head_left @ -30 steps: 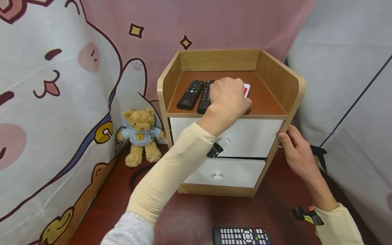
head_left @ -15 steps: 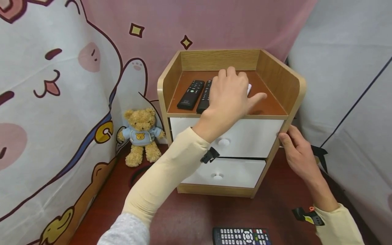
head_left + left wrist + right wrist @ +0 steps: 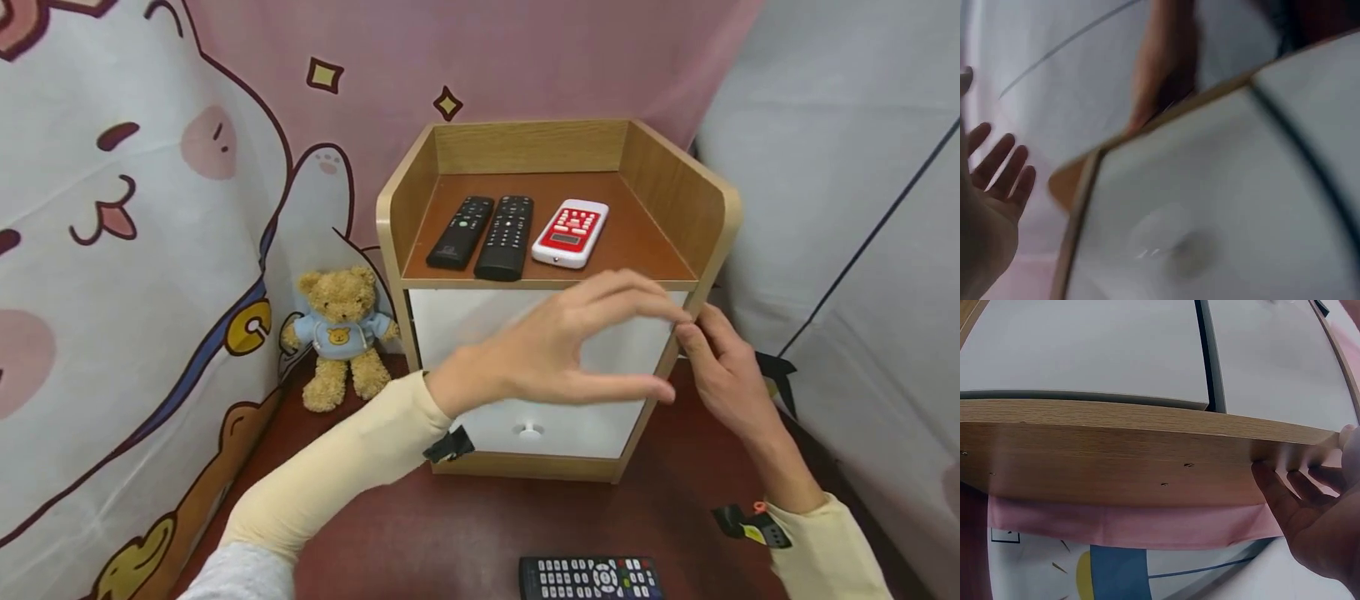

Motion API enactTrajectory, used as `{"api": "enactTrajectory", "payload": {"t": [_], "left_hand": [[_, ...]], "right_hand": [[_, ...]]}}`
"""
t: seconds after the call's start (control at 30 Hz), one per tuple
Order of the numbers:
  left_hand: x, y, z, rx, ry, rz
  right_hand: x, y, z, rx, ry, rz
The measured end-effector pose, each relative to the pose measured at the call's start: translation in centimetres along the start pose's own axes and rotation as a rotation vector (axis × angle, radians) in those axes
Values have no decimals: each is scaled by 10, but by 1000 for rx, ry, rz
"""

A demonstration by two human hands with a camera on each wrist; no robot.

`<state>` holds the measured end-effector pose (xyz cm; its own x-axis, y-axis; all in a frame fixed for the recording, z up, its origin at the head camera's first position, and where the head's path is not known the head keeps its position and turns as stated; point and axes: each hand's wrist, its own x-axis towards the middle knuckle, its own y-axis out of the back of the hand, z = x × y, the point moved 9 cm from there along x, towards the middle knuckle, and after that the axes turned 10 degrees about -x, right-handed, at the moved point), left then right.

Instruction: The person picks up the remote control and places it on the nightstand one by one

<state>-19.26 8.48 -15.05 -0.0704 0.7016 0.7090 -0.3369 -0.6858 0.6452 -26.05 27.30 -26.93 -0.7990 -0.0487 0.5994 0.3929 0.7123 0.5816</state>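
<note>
A small wooden cabinet [image 3: 525,150] with white drawer fronts stands ahead. On its brown top lie two black remote controls [image 3: 461,233] [image 3: 505,239] and a white remote control with a red face [image 3: 572,233]. My left hand [image 3: 562,346] hangs in front of the upper drawer, holding nothing, with thumb and fingers spread apart. It hides that drawer's knob in the head view; the blurred knob [image 3: 1163,231] shows in the left wrist view. My right hand [image 3: 727,375] grips the cabinet's right front edge, thumb at the front and fingertips [image 3: 1263,467] against the side panel.
Another black remote control [image 3: 591,578] lies on the dark red floor surface near the front. A teddy bear [image 3: 341,333] in a blue hoodie sits left of the cabinet. Printed cloth [image 3: 525,58] hangs behind, and pale cloth [image 3: 840,183] on the right.
My left hand has let go of the white-and-red remote control, which now lies fully visible on the cabinet top, and has moved down in front of the drawer. My right hand stays put.
</note>
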Motion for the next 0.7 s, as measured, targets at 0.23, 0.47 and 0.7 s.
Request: {"api": "enactTrajectory", "payload": {"t": [0.23, 0.47, 0.7], "left_hand": [[-61, -45, -6, -155, 22, -65], [-125, -94, -44, -291, 253, -124], [-216, -161, -72, -272, 399, -169]], "right_hand": [[0, 0, 0, 2, -18, -2], [0, 2, 1, 3, -32, -10], [0, 1, 0, 23, -32, -30]]}}
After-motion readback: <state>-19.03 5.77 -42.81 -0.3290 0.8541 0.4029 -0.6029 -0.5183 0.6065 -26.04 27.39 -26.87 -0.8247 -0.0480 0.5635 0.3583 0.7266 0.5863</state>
